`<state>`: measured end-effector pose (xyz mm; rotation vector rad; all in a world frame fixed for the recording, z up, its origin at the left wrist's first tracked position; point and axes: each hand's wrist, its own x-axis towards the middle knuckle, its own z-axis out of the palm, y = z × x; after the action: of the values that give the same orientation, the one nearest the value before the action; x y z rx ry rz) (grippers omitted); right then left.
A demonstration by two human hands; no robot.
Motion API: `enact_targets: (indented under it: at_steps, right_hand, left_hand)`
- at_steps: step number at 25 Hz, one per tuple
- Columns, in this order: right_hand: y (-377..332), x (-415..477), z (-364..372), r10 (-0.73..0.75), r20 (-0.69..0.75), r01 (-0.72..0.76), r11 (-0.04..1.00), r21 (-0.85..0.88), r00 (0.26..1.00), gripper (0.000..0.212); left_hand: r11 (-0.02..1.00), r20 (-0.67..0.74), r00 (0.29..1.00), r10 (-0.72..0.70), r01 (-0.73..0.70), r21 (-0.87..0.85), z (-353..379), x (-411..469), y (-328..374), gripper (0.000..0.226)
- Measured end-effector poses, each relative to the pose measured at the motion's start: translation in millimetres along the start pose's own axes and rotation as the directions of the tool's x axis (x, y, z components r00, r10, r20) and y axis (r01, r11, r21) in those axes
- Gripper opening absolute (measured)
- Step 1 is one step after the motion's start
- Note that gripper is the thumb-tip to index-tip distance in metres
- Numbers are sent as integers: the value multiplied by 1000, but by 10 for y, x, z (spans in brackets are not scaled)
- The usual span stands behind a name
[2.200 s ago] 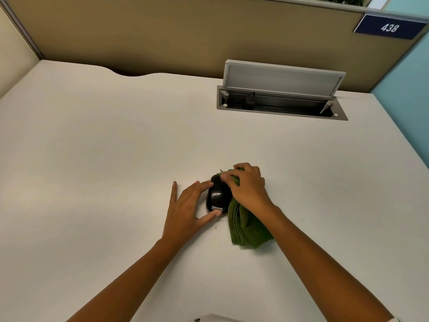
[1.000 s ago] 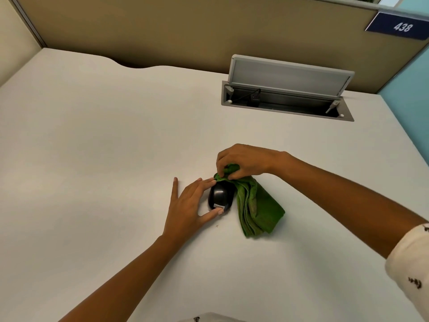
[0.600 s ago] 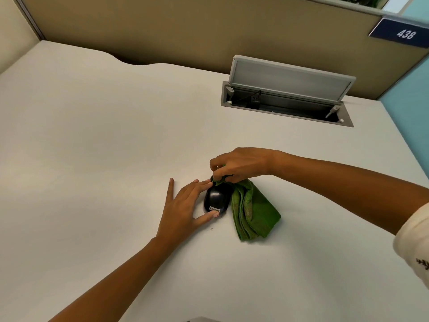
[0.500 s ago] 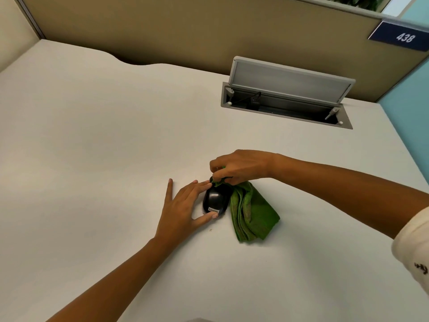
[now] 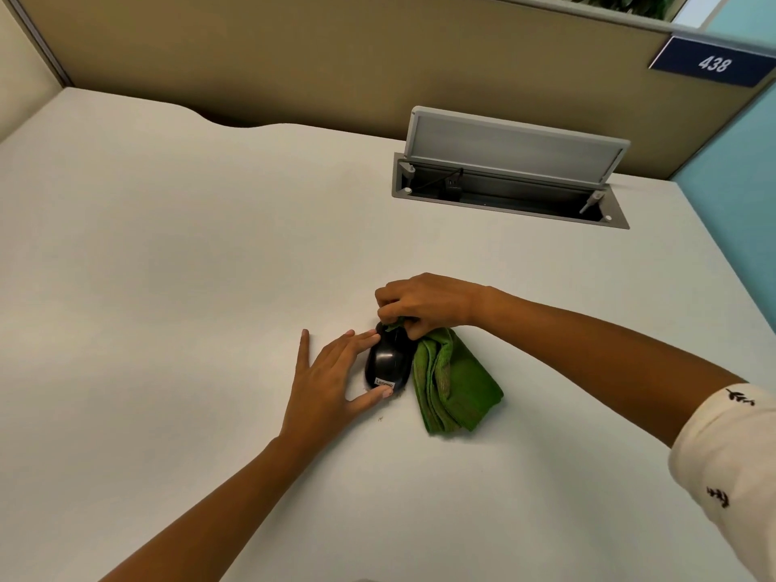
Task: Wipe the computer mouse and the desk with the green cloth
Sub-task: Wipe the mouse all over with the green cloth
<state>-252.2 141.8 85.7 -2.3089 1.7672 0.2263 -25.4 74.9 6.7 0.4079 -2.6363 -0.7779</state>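
Observation:
A black computer mouse [image 5: 388,363] lies on the white desk [image 5: 189,254] near the middle. My left hand [image 5: 331,382] lies flat beside it, with fingertips and thumb braced against its left side and near end. My right hand [image 5: 424,304] comes in from the right and pinches a corner of the green cloth [image 5: 453,382] against the far end of the mouse. The rest of the cloth lies bunched on the desk to the right of the mouse.
An open grey cable box [image 5: 508,182] with a raised lid is set into the desk at the back right. A tan partition [image 5: 336,56] runs along the far edge, with a blue sign reading 438 [image 5: 711,63]. Small crumbs [image 5: 380,420] lie near the mouse.
My right hand has swung from over the mouse's right side to its far end, arm now reaching in from the right, still pinching the cloth. The left hand has stayed against the mouse.

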Motion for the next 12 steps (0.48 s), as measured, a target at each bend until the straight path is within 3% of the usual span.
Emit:
enact_targets:
  at_steps: [4,7,12]
  right_hand:
    - [40,-86,22,153,-114,-119,958,261,982,14]
    - [8,-193,-12,171,-167,-87,904,419,971,14]
    - [-6,-158,-74,71,-31,-60,965,257,997,19]
  left_hand:
    - [1000,2,1000,-4,5,-5,-8,-12,4,67]
    - [1000,7,1000,-8,8,-10,-1,-7,5,67]
    - [1000,16,1000,-11,11,-6,2,-3,4,66]
